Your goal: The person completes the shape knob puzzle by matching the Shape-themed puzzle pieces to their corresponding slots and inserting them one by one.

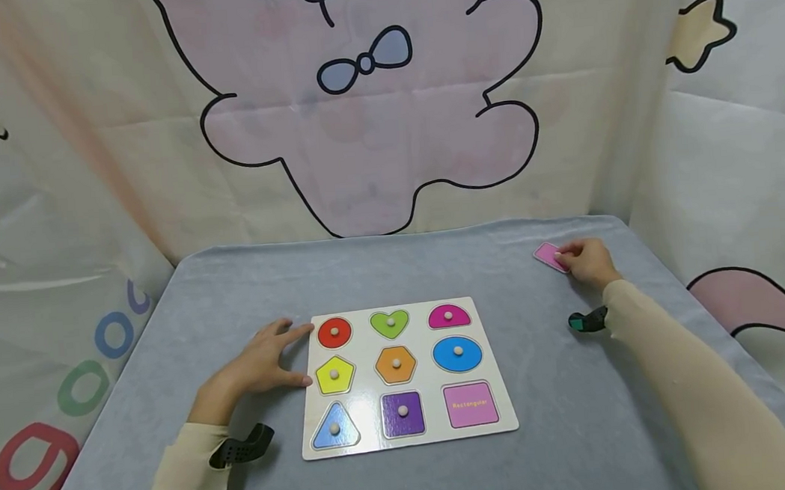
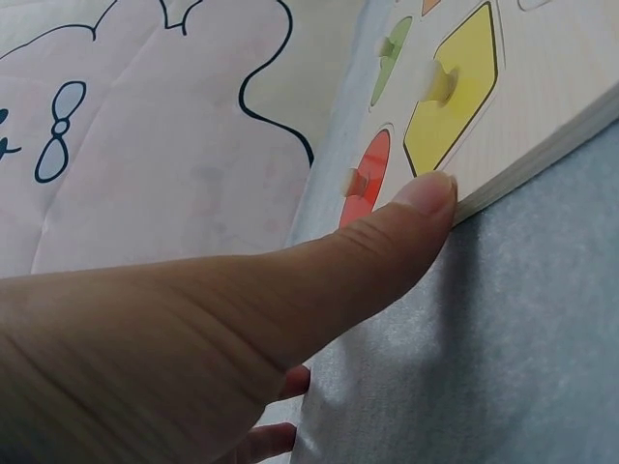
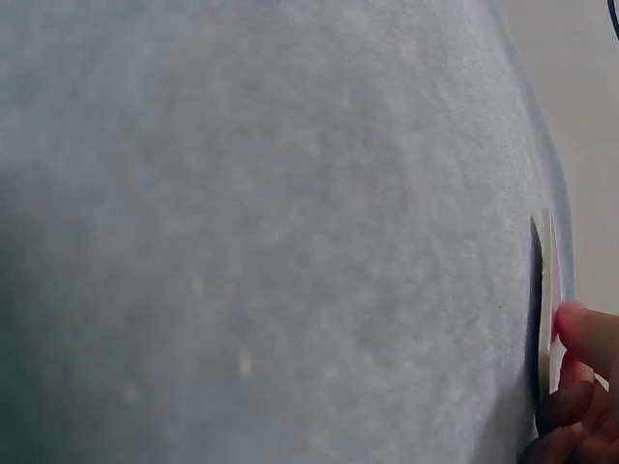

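A white wooden shape puzzle board (image 1: 369,419) lies on the table with knobbed pieces in it. Its lower right recess (image 1: 472,414) holds no piece and shows pink with the word "Rectangular". My left hand (image 1: 255,369) rests at the board's left edge, its thumb (image 2: 387,227) touching the edge beside the yellow pentagon (image 1: 335,375). Far to the right, my right hand (image 1: 589,263) pinches a pink rectangle puzzle piece (image 1: 550,255) near the table's back. Edge-on in the right wrist view, the piece (image 3: 547,280) is partly covered by the fingers.
A grey-blue cloth (image 1: 246,284) covers the table. Seated in the board are several other pieces, among them a red circle (image 1: 334,340), an orange hexagon (image 1: 397,374) and a purple square (image 1: 413,423). Behind the table hangs a printed curtain (image 1: 373,141).
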`<state>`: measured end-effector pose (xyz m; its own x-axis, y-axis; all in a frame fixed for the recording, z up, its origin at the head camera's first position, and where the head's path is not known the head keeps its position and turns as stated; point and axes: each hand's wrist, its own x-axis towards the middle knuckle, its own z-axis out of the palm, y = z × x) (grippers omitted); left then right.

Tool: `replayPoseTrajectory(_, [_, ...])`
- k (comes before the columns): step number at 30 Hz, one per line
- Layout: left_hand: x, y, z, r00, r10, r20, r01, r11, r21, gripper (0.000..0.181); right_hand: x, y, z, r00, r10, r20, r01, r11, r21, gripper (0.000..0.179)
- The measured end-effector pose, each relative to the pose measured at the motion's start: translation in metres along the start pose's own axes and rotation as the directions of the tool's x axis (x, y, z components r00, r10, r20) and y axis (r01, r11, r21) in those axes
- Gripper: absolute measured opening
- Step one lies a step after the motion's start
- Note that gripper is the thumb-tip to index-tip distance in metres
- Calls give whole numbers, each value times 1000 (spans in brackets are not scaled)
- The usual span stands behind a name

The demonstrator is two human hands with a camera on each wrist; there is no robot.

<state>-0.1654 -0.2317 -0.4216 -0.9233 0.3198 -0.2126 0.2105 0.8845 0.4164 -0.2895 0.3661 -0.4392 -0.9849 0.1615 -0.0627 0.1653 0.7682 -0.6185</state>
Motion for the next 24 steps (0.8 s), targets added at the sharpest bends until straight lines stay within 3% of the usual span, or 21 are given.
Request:
replayPoseTrajectory(5, [0,0,0,1000,1,-2,-1,1000,3,94,-2,-2,-3,999,-39,-12,39,999,-7,31])
replayPoseTrajectory(18, [-1,1,0,1000,-5,2,5,1000,10,95,-11,-28,-10,986,-157,62,159,987,-36,38])
replayPoseTrajectory(24, [-1,1,0,1000,-8,-1,8,1000,16,95,-13,-34,-8,976,-208,56,210,977,-37,33])
